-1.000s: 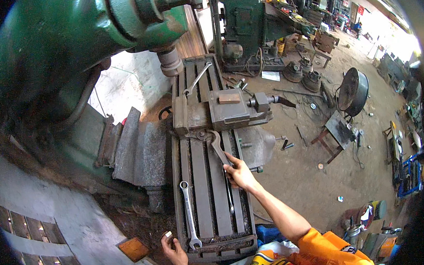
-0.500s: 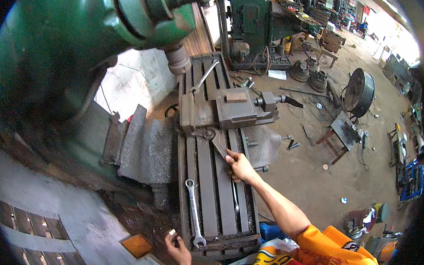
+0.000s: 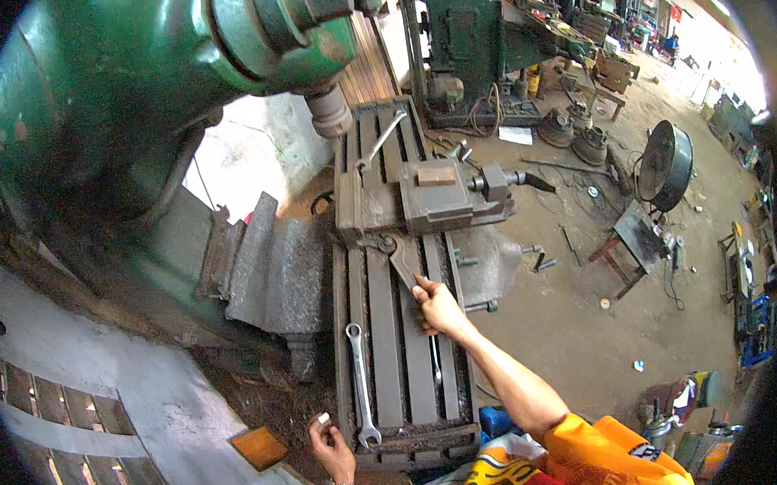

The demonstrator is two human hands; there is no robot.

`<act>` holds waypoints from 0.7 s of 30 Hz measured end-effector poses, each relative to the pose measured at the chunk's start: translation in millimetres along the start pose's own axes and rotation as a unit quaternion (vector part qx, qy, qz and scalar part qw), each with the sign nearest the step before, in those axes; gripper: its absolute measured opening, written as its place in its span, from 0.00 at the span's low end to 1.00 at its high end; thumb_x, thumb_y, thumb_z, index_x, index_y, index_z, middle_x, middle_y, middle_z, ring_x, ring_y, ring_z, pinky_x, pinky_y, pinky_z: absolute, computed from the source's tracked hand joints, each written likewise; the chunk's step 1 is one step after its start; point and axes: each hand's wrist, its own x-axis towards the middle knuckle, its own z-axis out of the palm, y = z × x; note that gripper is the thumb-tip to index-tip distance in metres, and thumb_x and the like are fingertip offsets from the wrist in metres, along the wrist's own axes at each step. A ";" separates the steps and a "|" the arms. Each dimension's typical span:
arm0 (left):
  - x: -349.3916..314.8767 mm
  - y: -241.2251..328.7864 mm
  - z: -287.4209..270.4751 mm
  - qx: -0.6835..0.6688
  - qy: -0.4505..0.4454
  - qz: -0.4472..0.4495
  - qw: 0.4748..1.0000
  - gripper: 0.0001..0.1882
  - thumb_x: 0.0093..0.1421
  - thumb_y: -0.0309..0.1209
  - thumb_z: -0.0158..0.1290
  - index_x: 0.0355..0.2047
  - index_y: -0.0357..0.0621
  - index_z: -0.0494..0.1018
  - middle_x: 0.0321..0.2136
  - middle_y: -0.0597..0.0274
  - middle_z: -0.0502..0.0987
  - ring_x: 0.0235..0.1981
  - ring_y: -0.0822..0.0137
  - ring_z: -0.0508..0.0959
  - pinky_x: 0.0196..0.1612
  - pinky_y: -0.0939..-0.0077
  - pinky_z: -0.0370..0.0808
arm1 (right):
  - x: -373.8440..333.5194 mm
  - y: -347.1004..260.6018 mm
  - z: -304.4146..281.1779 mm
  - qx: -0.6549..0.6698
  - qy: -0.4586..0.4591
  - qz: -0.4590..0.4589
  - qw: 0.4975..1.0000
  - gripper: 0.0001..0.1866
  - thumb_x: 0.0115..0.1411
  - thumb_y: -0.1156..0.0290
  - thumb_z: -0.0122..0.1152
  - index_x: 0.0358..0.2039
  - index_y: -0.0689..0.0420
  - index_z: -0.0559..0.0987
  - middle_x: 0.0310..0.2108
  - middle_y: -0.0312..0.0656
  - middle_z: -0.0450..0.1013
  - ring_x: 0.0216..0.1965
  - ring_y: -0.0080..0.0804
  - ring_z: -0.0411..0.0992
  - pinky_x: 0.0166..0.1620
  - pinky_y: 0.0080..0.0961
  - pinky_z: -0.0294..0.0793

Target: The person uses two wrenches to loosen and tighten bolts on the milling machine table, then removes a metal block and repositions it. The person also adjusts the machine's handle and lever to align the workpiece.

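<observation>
Just one wrench (image 3: 402,266) in right hand (image 3: 441,309)

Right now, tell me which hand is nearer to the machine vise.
Right. The right hand is on the near side of the machine vise, gripping a dark wrench that reaches its base; the left hand is farther back, left of the slotted table.

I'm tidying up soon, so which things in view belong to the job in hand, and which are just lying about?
Apparently in use:
dark wrench, held in the right hand
vise, with that wrench's head by its base
slotted table under the vise

Apparently lying about:
shiny wrench at the table's near end
second shiny wrench toward the far end
round black drum at right
</observation>
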 end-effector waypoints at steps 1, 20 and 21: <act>4.0 0.7 1.1 0.006 0.008 -0.003 1.000 0.17 0.62 0.22 0.47 0.52 0.33 0.66 0.47 0.51 0.72 0.48 0.58 0.74 0.54 0.64 0.70 | -0.4 -1.0 -0.9 -0.021 0.008 -0.011 1.000 0.26 0.70 0.62 0.46 0.66 0.56 0.61 0.13 0.32 0.60 0.09 0.23 0.59 0.13 0.26 0.63; 2.5 -2.5 -1.1 0.028 -0.020 -0.027 0.999 0.17 0.61 0.20 0.46 0.52 0.35 0.66 0.48 0.53 0.71 0.48 0.59 0.73 0.53 0.65 0.69 | -4.8 -11.2 -13.5 -0.009 -0.020 0.039 0.999 0.27 0.70 0.61 0.48 0.66 0.58 0.61 0.14 0.32 0.60 0.11 0.23 0.60 0.14 0.26 0.67; 2.5 -1.2 -2.1 0.019 -0.026 -0.031 0.999 0.17 0.61 0.20 0.46 0.52 0.35 0.66 0.48 0.53 0.71 0.48 0.59 0.73 0.53 0.65 0.69 | -5.7 -8.9 -13.2 0.004 -0.024 0.065 0.998 0.27 0.70 0.61 0.47 0.66 0.57 0.60 0.14 0.32 0.61 0.11 0.23 0.60 0.14 0.26 0.66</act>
